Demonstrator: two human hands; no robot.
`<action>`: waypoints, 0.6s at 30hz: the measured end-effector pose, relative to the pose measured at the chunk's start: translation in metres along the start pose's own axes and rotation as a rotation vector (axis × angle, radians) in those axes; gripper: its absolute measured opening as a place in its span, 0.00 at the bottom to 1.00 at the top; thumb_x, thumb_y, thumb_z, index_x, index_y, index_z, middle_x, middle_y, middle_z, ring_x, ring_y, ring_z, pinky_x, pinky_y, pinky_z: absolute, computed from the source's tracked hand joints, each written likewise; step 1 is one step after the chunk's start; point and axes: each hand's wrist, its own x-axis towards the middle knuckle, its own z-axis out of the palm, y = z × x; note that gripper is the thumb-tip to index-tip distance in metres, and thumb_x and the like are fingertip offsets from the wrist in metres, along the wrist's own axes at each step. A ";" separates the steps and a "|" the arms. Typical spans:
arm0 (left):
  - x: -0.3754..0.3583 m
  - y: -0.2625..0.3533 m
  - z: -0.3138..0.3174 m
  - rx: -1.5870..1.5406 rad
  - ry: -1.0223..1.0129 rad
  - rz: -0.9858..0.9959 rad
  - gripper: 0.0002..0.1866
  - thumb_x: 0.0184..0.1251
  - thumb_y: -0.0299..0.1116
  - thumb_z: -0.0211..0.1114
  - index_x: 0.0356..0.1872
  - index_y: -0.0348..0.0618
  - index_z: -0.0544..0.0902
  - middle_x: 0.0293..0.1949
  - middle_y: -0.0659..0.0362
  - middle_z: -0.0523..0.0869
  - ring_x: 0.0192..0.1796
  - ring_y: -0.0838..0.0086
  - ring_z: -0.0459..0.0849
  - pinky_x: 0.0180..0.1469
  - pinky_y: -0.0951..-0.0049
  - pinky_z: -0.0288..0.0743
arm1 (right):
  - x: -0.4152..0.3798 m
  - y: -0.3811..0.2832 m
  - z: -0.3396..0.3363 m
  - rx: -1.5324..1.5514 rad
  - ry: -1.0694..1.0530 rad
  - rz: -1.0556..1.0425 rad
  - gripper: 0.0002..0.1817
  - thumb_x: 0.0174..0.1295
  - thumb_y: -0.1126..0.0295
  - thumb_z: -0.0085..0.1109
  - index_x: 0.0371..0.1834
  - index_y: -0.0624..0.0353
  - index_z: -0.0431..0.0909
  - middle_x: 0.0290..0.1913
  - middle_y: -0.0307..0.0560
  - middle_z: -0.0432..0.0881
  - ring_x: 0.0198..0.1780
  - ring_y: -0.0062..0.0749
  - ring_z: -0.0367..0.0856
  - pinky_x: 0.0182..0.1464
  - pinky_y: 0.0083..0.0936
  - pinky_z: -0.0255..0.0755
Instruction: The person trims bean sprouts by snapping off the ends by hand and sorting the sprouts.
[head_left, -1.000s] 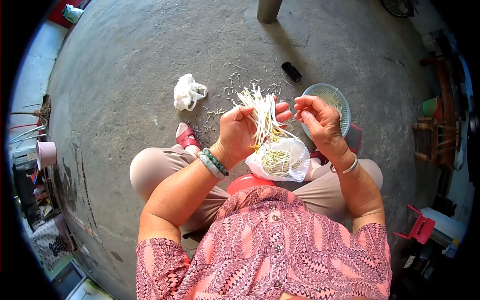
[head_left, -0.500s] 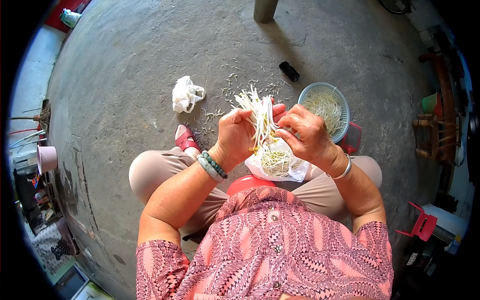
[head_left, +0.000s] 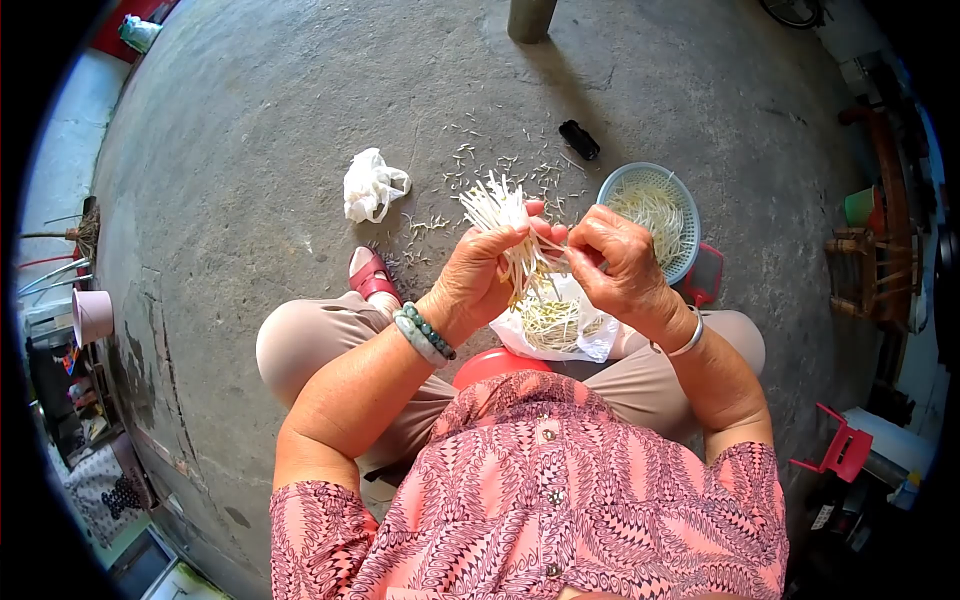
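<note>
A bundle of white bean sprouts [head_left: 497, 207] is wrapped in the fingers of my left hand [head_left: 478, 275], their ends fanning out upward. Close on its right, my right hand [head_left: 622, 262] pinches the end of a single sprout at the bundle's side. Below both hands, an open white plastic bag [head_left: 598, 345] holds more sprouts with yellow tips. Behind my right hand stands a light blue round basket [head_left: 690, 215] with white sprouts in it. Small sprout scraps [head_left: 428, 226] lie scattered on the floor beyond my hands.
A crumpled white bag [head_left: 372, 187] lies on the concrete at the left. A black object [head_left: 579, 140] is near the basket, and a red-framed item [head_left: 704, 274] sits beside it. Farther back rises a post [head_left: 530, 20]. A pink bucket [head_left: 93, 316] stands far left.
My right hand has closed to a pinch and shifted slightly, with a sprout now between its fingertips. The bundle in my left hand leans further left and its fingers wrap it more closely.
</note>
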 end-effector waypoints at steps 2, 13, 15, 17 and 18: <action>0.000 -0.002 -0.003 0.012 0.000 0.000 0.24 0.64 0.27 0.62 0.60 0.33 0.67 0.44 0.53 0.84 0.52 0.62 0.83 0.61 0.59 0.74 | -0.002 0.003 0.001 -0.063 0.036 -0.021 0.05 0.48 0.81 0.60 0.24 0.62 0.73 0.23 0.48 0.72 0.27 0.43 0.75 0.28 0.33 0.70; 0.000 0.002 0.000 -0.147 -0.032 -0.034 0.21 0.65 0.27 0.58 0.58 0.31 0.69 0.42 0.51 0.85 0.53 0.59 0.82 0.62 0.55 0.73 | 0.003 0.019 -0.004 -0.083 0.135 0.048 0.05 0.55 0.79 0.59 0.35 0.63 0.78 0.31 0.51 0.78 0.29 0.41 0.78 0.33 0.31 0.74; 0.000 0.003 0.000 -0.169 -0.032 -0.035 0.20 0.66 0.28 0.56 0.58 0.31 0.70 0.43 0.50 0.85 0.55 0.58 0.81 0.63 0.54 0.72 | 0.005 0.011 -0.006 -0.005 0.154 0.126 0.10 0.56 0.79 0.59 0.42 0.64 0.79 0.36 0.51 0.80 0.31 0.38 0.81 0.37 0.29 0.77; 0.001 0.004 -0.002 -0.176 -0.056 -0.025 0.20 0.65 0.29 0.56 0.57 0.31 0.69 0.44 0.49 0.85 0.55 0.57 0.81 0.63 0.54 0.72 | 0.000 0.017 -0.007 0.060 0.059 0.206 0.09 0.57 0.78 0.59 0.42 0.64 0.80 0.34 0.50 0.80 0.31 0.33 0.81 0.36 0.27 0.76; 0.001 0.005 -0.002 -0.180 -0.069 -0.020 0.20 0.65 0.29 0.56 0.57 0.32 0.69 0.44 0.49 0.85 0.55 0.56 0.81 0.63 0.53 0.71 | -0.002 0.020 -0.008 0.092 0.011 0.246 0.09 0.57 0.77 0.59 0.41 0.64 0.80 0.33 0.49 0.80 0.31 0.31 0.81 0.35 0.27 0.76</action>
